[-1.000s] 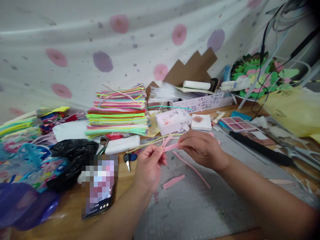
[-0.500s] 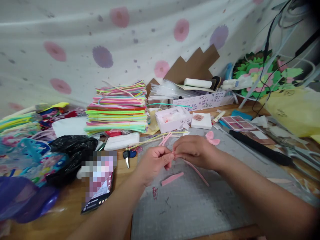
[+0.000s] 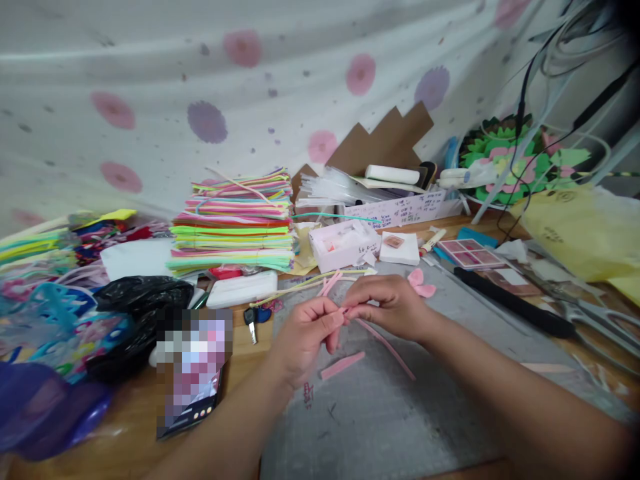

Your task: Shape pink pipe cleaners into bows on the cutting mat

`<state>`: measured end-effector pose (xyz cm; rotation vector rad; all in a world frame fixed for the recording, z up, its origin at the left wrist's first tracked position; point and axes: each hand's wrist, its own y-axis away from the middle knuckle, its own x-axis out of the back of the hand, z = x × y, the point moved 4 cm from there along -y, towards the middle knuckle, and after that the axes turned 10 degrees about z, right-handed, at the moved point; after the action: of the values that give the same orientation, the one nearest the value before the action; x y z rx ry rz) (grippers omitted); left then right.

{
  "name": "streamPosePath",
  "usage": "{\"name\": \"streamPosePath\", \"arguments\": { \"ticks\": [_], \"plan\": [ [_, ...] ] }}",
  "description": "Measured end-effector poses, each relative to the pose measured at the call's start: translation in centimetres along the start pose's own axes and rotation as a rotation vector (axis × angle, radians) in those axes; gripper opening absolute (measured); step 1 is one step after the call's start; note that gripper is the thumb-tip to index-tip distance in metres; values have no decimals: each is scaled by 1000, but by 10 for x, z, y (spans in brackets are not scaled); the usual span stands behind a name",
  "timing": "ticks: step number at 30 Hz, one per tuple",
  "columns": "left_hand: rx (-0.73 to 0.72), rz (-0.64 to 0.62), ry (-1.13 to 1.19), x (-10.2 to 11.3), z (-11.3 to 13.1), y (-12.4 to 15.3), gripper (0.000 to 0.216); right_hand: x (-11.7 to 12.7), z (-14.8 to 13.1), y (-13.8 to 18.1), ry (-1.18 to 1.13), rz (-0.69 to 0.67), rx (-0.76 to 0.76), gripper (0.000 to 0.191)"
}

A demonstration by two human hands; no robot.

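From where I stand, both forearms reach in from the near edge, wrists bent inward, and the left hand and right hand meet fingertip to fingertip just above the gray mat. Each pinches the pink strips between thumb and fingers; the part gripped is mostly hidden, while the loose ends poke up behind the left fingers. A short pink piece lies below the hands, a long pink strip runs out from under the right one, and pink petals sit just beyond it. The phone and keys lie leftward, scissors rightward.
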<state>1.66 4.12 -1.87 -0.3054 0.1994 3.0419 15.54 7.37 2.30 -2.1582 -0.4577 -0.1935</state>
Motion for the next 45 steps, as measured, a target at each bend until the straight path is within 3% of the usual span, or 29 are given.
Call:
{"name": "streamPosePath", "arguments": {
  "ticks": [10, 18, 28, 33, 39, 45],
  "plan": [
    [25, 31, 97, -5, 1, 3, 18, -3, -1, 1, 81, 3, 23, 24],
    [30, 6, 70, -3, -1, 2, 19, -4, -1, 2, 24, -93, -50, 17],
    [57, -27, -22, 3, -4, -3, 21, 3, 0, 4, 194, -81, -68, 11],
    [19, -39, -94, 9, -1, -8, 20, 18, 13, 5, 230, -37, -145, 11],
    [39, 13, -101, 11, 1, -10, 22, 21, 22, 6, 200, 18, -163, 14],
    [-28, -19, -57, 10, 3, -8, 21, 26, 20, 3, 152, 73, -202, 14]
  ]
}}
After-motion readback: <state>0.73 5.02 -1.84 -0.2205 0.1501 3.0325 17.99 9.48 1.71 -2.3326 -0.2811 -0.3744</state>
